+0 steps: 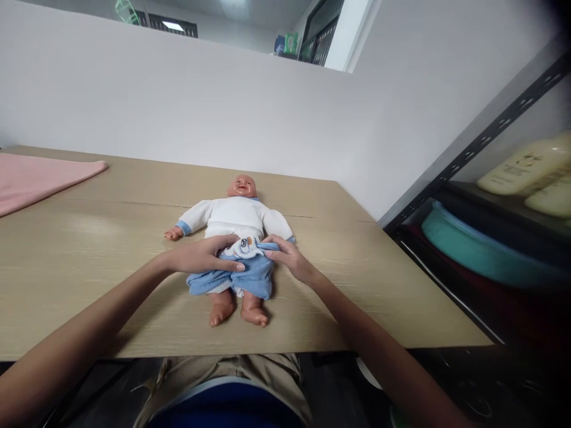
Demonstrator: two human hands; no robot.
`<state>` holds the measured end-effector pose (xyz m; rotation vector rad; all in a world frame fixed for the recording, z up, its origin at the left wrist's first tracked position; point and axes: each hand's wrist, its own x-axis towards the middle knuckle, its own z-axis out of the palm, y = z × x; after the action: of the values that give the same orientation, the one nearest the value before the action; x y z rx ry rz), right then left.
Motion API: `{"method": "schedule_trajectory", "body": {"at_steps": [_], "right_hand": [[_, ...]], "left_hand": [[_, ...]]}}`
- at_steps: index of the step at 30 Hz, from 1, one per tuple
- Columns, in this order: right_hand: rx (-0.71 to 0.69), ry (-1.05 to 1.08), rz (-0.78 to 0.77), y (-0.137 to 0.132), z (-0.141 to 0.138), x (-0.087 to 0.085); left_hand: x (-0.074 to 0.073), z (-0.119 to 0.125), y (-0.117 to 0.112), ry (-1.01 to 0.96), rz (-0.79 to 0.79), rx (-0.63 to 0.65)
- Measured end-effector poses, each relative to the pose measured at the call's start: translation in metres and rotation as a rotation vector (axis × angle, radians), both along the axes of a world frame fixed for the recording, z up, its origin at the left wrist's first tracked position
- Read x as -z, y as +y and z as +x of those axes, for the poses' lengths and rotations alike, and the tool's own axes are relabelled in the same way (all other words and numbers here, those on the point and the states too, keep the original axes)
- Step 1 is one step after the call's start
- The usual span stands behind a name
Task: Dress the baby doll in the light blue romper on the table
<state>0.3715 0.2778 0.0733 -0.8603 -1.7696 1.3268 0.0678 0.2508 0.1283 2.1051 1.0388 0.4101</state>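
A baby doll (pixel 236 217) lies on its back on the wooden table (pixel 89 261), head away from me, in a white top with blue cuffs. Blue trousers (pixel 247 279) are bunched round its hips and thighs, and its bare feet point toward me. My left hand (pixel 205 255) lies over the doll's waist, fingers curled on the waistband of the trousers. My right hand (pixel 288 257) pinches the same waistband at the doll's other hip.
A pink cloth (pixel 35 178) lies on the far left of the table. A white wall runs behind it. At the right stands a dark metal shelf (pixel 491 131) with a teal basin (pixel 482 244) and pale bottles (pixel 530 169).
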Motion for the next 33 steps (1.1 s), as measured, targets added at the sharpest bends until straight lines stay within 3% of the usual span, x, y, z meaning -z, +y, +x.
{"method": "schedule_trajectory", "body": {"at_steps": [3,7,11,14,21,28,33], "right_hand": [[0.006,-0.107,0.148,-0.002,-0.004,-0.009],[0.015,-0.064,0.146,0.009,-0.011,-0.008],[0.064,-0.005,0.155,0.02,-0.018,-0.001],[0.061,-0.009,0.17,0.02,-0.024,-0.002],[0.193,-0.028,0.228,0.023,-0.037,-0.001],[0.372,-0.074,0.242,0.043,-0.039,0.013],[0.447,-0.117,0.311,0.045,-0.041,0.008]], "left_hand": [[-0.011,-0.007,-0.015,0.064,0.063,-0.072],[-0.016,-0.031,-0.03,0.106,0.113,-0.171],[-0.002,-0.052,-0.036,0.036,0.021,-0.132],[0.014,-0.057,-0.035,-0.075,0.015,-0.194],[0.034,-0.051,-0.019,-0.239,0.263,-0.332],[0.044,-0.029,0.023,-0.254,0.238,-0.484],[0.036,-0.017,0.037,-0.27,0.213,-0.519]]}}
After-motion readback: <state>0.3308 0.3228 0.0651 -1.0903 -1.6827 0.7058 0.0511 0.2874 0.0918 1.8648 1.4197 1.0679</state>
